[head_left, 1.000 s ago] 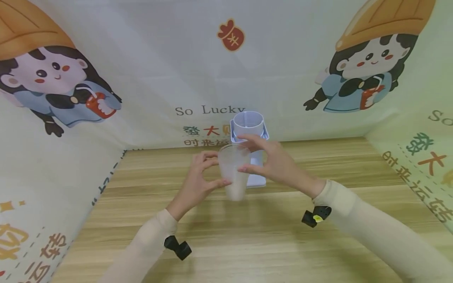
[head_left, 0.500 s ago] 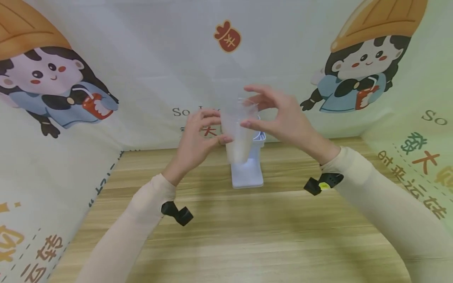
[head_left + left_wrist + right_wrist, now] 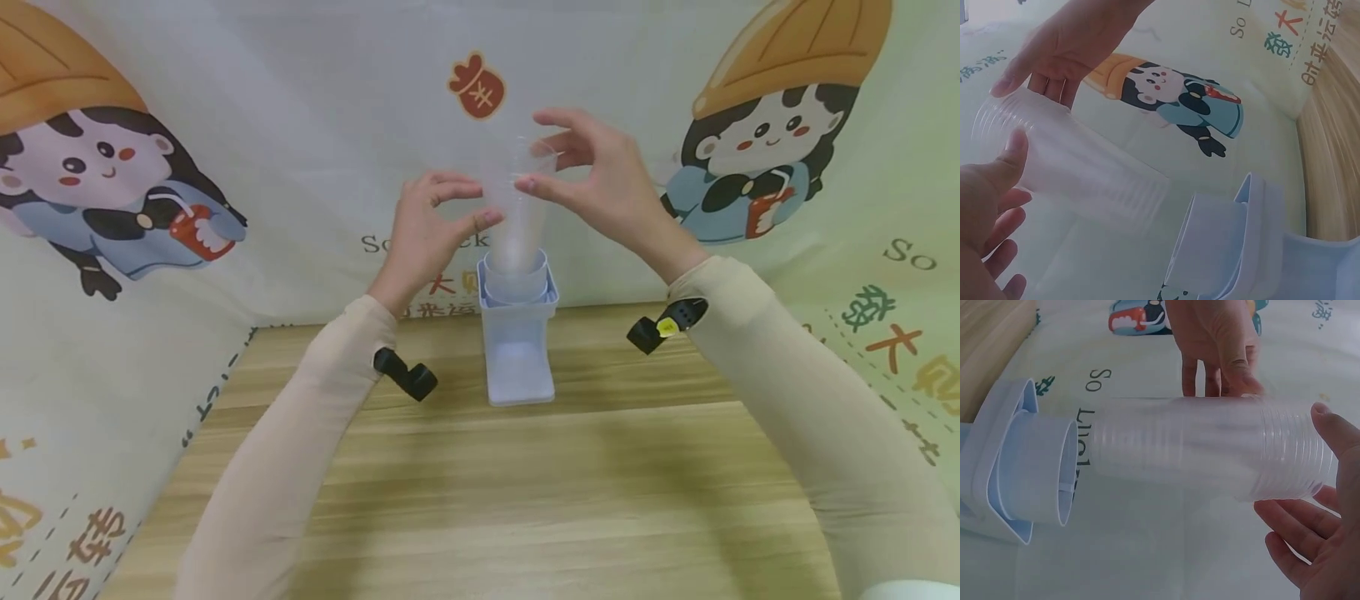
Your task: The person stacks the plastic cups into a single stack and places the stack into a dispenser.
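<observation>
A stack of clear plastic cups is held upright between both hands, its narrow bottom just over a pale blue cup dispenser. My left hand grips the stack's left side, thumb towards me. On the other side, near the rims, my right hand holds it between thumb and fingers. In the right wrist view a small gap shows between the stack and the dispenser's round tube. The left wrist view also shows the stack apart from the tube.
The dispenser stands at the back of a wooden table, close to a white printed cloth that hangs behind and at both sides. A white rounded edge shows at the lower right.
Both hands have raised the cup stack from low in front of the dispenser to above its tube. The dispenser's tube and base have come back into sight.
</observation>
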`<state>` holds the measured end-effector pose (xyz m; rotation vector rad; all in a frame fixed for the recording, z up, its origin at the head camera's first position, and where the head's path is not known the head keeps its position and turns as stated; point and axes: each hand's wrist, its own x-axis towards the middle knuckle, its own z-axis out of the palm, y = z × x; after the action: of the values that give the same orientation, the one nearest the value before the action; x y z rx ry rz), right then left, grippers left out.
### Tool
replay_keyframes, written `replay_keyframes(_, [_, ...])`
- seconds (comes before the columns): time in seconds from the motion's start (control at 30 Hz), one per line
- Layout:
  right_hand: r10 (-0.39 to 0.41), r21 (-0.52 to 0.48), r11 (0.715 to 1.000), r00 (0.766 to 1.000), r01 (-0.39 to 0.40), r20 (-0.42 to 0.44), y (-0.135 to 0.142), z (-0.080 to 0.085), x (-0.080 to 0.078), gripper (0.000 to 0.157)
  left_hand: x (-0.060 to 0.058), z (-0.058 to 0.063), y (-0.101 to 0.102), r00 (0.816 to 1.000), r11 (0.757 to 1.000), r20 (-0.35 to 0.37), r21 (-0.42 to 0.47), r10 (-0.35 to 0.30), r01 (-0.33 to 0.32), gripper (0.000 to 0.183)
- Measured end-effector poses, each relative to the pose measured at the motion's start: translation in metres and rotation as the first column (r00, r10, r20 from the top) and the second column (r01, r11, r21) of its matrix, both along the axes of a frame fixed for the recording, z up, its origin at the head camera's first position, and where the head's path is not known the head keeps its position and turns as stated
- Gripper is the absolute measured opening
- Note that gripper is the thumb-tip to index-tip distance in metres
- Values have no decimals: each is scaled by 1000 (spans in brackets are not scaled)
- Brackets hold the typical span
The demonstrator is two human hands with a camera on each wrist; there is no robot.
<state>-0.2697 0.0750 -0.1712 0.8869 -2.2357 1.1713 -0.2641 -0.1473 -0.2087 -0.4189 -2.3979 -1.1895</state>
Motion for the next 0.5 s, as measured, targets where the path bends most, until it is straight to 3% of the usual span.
replay_keyframes(0.23, [-11, -45, 999, 1000, 12, 14, -2, -10, -25, 68, -22, -5, 3, 999, 999, 29, 34, 21, -22, 46])
replay_keyframes(0.5, [-30, -15, 999, 997, 31, 74, -4, -28, -39, 71, -32, -20, 4, 998, 999, 66, 29, 21, -23, 46])
